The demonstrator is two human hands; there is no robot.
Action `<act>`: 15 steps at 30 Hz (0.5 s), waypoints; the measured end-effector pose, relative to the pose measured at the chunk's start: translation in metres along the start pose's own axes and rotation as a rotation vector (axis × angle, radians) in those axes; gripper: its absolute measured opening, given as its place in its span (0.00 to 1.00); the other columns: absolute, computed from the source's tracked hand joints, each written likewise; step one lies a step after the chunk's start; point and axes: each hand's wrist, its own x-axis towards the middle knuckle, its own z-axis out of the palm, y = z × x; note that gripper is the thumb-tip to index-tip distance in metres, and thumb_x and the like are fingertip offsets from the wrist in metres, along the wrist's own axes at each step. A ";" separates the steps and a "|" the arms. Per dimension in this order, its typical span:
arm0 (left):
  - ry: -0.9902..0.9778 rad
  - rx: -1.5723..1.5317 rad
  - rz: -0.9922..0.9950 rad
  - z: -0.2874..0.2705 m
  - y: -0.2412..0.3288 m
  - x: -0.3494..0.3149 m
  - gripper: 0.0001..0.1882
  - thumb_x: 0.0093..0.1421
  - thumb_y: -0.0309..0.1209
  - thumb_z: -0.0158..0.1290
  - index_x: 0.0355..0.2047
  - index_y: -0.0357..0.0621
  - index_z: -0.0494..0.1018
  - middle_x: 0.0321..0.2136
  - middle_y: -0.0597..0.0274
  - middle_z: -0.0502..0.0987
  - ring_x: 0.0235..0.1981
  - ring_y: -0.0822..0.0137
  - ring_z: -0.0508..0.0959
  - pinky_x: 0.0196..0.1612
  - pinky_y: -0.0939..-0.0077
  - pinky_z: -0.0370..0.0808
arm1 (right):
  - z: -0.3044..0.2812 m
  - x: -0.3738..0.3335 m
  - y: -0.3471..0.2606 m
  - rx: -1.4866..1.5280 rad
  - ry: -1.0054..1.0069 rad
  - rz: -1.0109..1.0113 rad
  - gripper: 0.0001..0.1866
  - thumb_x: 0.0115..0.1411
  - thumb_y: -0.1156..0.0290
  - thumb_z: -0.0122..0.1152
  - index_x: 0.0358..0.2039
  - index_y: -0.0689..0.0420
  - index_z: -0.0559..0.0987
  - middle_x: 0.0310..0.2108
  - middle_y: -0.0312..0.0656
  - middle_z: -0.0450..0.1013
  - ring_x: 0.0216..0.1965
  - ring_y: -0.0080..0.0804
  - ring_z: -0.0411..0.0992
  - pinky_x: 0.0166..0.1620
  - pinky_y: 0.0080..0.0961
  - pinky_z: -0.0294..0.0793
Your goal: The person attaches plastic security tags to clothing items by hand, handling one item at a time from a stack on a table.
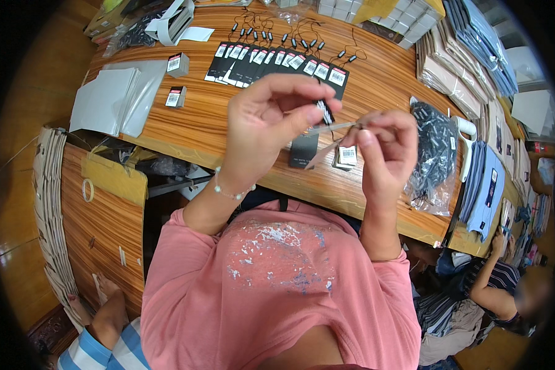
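Observation:
Over the near part of the table, my left hand point(271, 117) is closed, thumb and fingers pinching the small black plastic fastener point(325, 112) of a tag string. Close beside it my right hand point(385, 148) pinches the top of some thin hang tags point(324, 154), which are seen nearly edge-on. The string between the two hands is too fine to follow. Below them is a black hang tag point(303, 152); I cannot tell whether it lies on the table or hangs. A small stack of white barcode labels point(347, 155) sits next to my right hand's fingers.
Finished black tags point(253, 61) with strings lie in an overlapping row farther back. Two label stacks point(176, 97) and white sheets point(105, 98) are at left. A clear bag of black strings point(435, 148) lies at right, near folded clothes point(462, 68). Another person point(499, 283) sits at lower right.

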 end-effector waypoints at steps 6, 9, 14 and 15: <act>-0.042 0.016 -0.009 0.000 -0.008 0.002 0.11 0.52 0.15 0.49 0.37 0.34 0.69 0.38 0.50 0.72 0.37 0.62 0.76 0.42 0.71 0.75 | -0.001 0.007 0.010 -0.408 -0.061 -0.466 0.10 0.53 0.84 0.51 0.36 0.63 0.65 0.28 0.47 0.71 0.31 0.31 0.72 0.36 0.23 0.72; -0.032 -0.011 -0.020 0.002 -0.009 0.002 0.10 0.52 0.15 0.49 0.37 0.34 0.69 0.38 0.51 0.72 0.37 0.63 0.76 0.40 0.73 0.76 | 0.004 0.003 0.020 -0.274 -0.030 -0.397 0.08 0.52 0.85 0.52 0.33 0.62 0.67 0.27 0.46 0.71 0.33 0.31 0.71 0.36 0.22 0.71; 0.010 -0.110 -0.049 0.005 -0.007 0.004 0.10 0.53 0.17 0.49 0.37 0.37 0.68 0.38 0.52 0.72 0.38 0.64 0.76 0.37 0.76 0.77 | -0.002 0.006 0.016 -0.315 -0.166 -0.323 0.09 0.53 0.84 0.53 0.34 0.62 0.66 0.29 0.46 0.70 0.31 0.29 0.70 0.35 0.21 0.71; 0.021 -0.125 -0.044 0.004 -0.006 0.004 0.10 0.53 0.17 0.49 0.37 0.37 0.68 0.39 0.52 0.72 0.38 0.63 0.76 0.37 0.75 0.77 | -0.002 0.006 0.018 -0.225 -0.189 -0.298 0.09 0.53 0.84 0.52 0.34 0.62 0.66 0.30 0.46 0.69 0.30 0.29 0.69 0.35 0.20 0.71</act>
